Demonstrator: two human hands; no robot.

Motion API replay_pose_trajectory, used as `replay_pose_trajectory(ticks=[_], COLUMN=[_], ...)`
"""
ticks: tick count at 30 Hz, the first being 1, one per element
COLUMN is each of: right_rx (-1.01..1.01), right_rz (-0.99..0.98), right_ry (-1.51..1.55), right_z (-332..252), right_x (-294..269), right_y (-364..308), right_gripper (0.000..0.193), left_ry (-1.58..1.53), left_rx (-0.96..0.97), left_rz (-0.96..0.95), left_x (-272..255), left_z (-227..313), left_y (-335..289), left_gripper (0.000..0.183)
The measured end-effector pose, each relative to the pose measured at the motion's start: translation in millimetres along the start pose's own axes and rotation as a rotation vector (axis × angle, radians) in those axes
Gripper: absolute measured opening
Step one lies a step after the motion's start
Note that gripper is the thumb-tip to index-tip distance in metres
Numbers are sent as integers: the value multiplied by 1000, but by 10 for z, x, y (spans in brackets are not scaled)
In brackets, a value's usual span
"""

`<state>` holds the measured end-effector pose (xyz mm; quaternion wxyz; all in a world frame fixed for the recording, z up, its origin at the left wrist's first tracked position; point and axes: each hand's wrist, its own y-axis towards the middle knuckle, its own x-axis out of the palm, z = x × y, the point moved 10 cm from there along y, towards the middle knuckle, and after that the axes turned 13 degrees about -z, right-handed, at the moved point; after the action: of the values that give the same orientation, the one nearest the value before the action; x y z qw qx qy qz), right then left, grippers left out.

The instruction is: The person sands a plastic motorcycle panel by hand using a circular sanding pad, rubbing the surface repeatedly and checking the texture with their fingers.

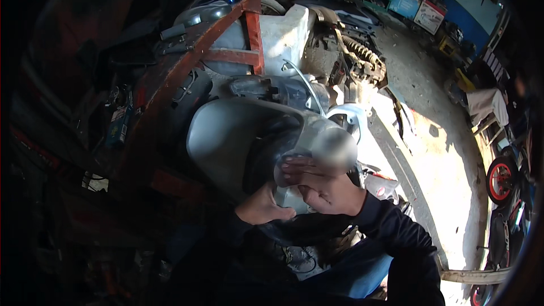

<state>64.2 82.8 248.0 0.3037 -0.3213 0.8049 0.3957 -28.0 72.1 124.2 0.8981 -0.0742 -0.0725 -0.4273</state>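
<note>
Slanting along the left, a red bench (198,51) bore metal parts (211,13). Beside it sat a pale panel (218,124), partly covered by the left hand (264,206), its finger pose unclear, and the right hand (326,187), fingers pressed together. Rightward lay sunlit floor (456,192) and a red-rimmed wheel (500,180).

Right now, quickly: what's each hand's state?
Left hand: holding the pale panel, fingers hidden.
Right hand: fingers laid over a grey sheet; grip cannot be told.

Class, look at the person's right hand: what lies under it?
Part of a grey, sheet-like piece shows past the left side of the right hand. The rest of it, and the surface directly beneath, are covered.
</note>
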Motion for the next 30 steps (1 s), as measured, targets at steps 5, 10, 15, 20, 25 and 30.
replay_pose_trajectory(ticks=[5,10,15,20,25,30], right_rx=[655,388,7,380,640,175], right_rz=[-17,40,36,91,153,51], right_ry=[407,296,140,255,467,179], right_z=[1154,1123,148,922,1293,274], right_x=[14,-89,51,-33,-17,169], right_y=[-321,-374,-207,-439,-728,-401], right_gripper=[33,27,41,35,30,25], left_ry=[15,24,14,132,88,-272], left_rx=[-11,-60,-10,-162,-219,-115], left_rz=[3,-46,-38,-119,-107,-212], left_x=[60,229,234,235,273,260], left_z=[-26,-6,-19,-206,-134,-2], left_y=[-42,-147,-214,-276,-352,-244], left_gripper=[22,26,34,42,41,63])
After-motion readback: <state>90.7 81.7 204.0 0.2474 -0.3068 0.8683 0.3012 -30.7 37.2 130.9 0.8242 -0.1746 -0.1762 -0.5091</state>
